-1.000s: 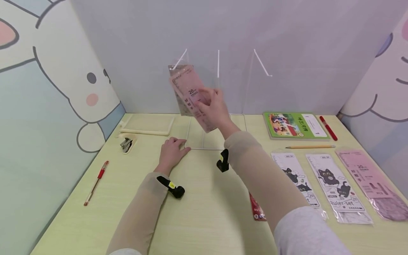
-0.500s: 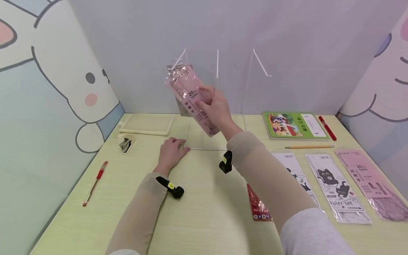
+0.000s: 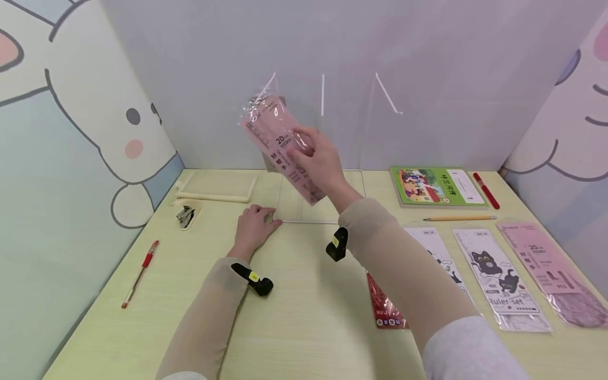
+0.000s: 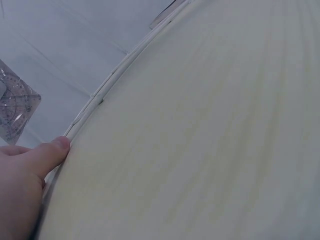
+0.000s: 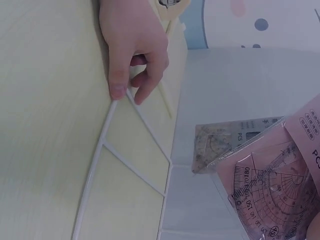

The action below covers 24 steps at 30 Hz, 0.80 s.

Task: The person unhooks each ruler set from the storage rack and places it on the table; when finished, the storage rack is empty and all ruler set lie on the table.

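My right hand pinches a pink ruler-set packet between thumb and fingers, raised and tilted in front of the left hook of a white wire display rack. The packet's clear top overlaps that hook in the head view. Behind it hangs a grey ruler-set packet, mostly hidden in the head view. A clear protractor shows inside the pink packet. Down on the table, my left hand grips the front left corner of the rack's base, thumb on the front wire.
Rightward lie two white cat ruler-set packets, another pink packet and a red packet partly under my sleeve. A green book, pencil and red marker lie behind. Leftward are a pen and cream pouch.
The pink packet in my right hand has shifted slightly left, and its top now covers more of the grey packet. My left hand stays on the rack's corner.
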Available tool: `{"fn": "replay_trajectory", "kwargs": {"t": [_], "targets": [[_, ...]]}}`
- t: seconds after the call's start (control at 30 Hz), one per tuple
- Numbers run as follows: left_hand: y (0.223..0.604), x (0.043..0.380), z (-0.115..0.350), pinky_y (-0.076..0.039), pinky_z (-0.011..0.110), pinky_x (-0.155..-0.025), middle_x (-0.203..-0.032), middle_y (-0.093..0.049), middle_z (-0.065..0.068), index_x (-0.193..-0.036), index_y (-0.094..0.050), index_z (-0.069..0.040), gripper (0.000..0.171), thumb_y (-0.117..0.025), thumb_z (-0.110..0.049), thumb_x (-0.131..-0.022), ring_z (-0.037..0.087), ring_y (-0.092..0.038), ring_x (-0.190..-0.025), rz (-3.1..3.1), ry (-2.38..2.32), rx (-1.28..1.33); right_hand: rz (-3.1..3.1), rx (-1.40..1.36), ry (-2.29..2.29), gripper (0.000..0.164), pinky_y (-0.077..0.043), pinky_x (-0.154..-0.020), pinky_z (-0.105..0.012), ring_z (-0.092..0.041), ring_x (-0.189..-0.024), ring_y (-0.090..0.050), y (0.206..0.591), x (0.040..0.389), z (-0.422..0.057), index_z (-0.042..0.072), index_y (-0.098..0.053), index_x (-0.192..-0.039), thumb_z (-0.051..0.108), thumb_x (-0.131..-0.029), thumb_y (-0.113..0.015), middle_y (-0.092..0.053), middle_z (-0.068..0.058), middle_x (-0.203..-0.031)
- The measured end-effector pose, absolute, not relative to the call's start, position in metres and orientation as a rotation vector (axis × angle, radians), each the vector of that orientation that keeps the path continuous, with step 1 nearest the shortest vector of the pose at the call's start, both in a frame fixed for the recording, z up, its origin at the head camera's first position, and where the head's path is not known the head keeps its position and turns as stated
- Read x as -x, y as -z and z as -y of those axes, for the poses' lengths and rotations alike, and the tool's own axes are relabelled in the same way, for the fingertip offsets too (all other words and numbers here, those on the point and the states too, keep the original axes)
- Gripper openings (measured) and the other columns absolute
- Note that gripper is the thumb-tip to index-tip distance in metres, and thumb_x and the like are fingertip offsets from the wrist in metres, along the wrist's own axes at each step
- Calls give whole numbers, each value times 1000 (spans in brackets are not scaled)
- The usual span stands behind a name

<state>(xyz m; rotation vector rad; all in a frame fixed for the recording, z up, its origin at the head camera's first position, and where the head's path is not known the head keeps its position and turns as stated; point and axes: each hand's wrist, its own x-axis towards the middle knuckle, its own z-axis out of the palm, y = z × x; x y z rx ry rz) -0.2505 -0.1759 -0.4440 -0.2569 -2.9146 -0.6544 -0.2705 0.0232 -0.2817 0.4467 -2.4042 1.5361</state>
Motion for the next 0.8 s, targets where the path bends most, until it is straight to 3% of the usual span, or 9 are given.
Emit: {"fn": "replay_trajectory", "kwargs": {"t": [0.3, 0.8], "targets": [[447, 253, 176, -34, 48, -89, -120, -52, 16, -124, -61, -15, 51, -59, -50, -87, 32, -46, -108, 2914, 656, 256, 2332, -497, -1597, 50, -52, -68, -26, -10, -83, -62, 281, 264, -23, 27, -49, -132, 23, -86, -68, -58, 1, -106], [446, 253, 178, -35, 48, -88, -119, -52, 15, -124, -61, -14, 51, -59, -50, -87, 32, -47, -106, 2916, 643, 267, 2442, -327, -1751, 50, -50, -71, -37, -20, -88, -59, 313, 259, -59, 33, -41, -133, 23, -91, -63, -57, -3, -106]]}}
